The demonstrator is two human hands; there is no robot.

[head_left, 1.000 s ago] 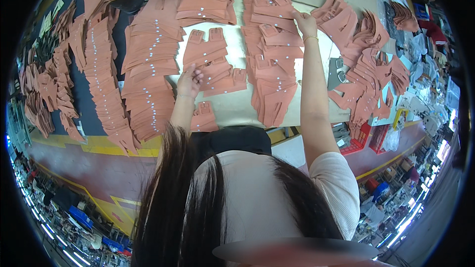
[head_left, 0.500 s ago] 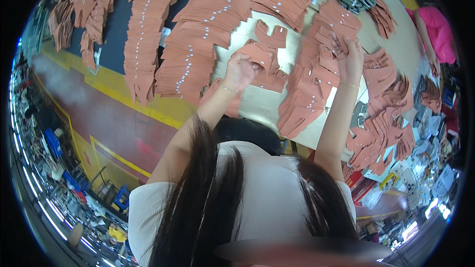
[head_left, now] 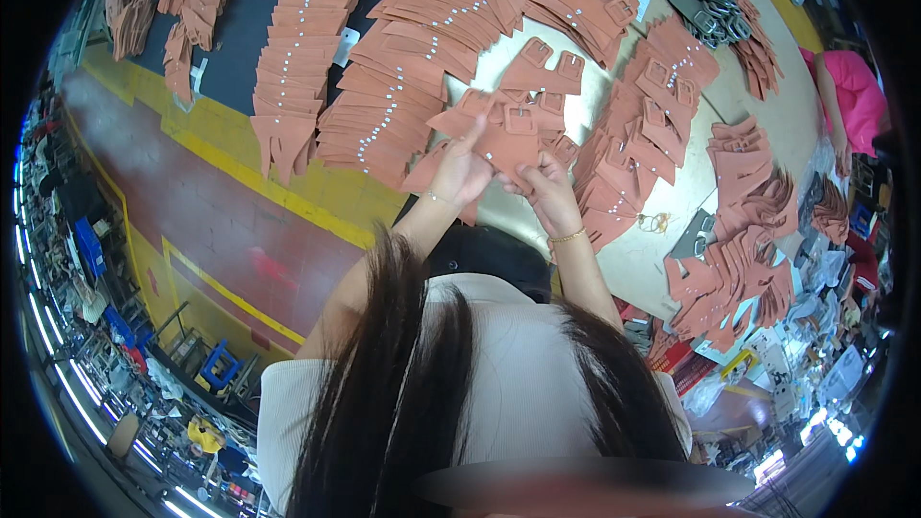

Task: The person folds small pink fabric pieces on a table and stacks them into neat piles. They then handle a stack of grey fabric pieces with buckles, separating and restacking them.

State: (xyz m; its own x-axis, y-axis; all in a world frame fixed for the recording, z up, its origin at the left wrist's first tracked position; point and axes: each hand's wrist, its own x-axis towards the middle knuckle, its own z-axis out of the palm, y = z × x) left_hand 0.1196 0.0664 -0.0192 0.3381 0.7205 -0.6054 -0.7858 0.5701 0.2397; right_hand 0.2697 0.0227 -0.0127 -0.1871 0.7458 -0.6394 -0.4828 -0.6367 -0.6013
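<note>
A flat orange-brown leather piece with a square buckle (head_left: pixel 511 142) is up between my two hands, close to the table's near edge. My right hand (head_left: pixel 551 196) pinches its lower right corner between thumb and fingers. Along its left edge lies my left hand (head_left: pixel 464 173), fingers pointing up and gripping the piece from the side. Partly covered just beyond it are a few similar buckled pieces (head_left: pixel 543 73), overlapping on the pale tabletop. A long overlapping row of buckled pieces (head_left: pixel 645 125) lies to the right of my right hand.
Fanned rows of orange-brown pieces (head_left: pixel 398 101) with small white tags spread to the left. Dark green pieces with metal buckles (head_left: pixel 710 11) lie at the far right. Small gold-coloured loops (head_left: pixel 653 223) rest right of my right hand. A person in pink (head_left: pixel 849 101) is at the right edge.
My right hand has come left and nearer from the right-hand row and now grips the leather piece beside my left hand. The whole view has shifted slightly.
</note>
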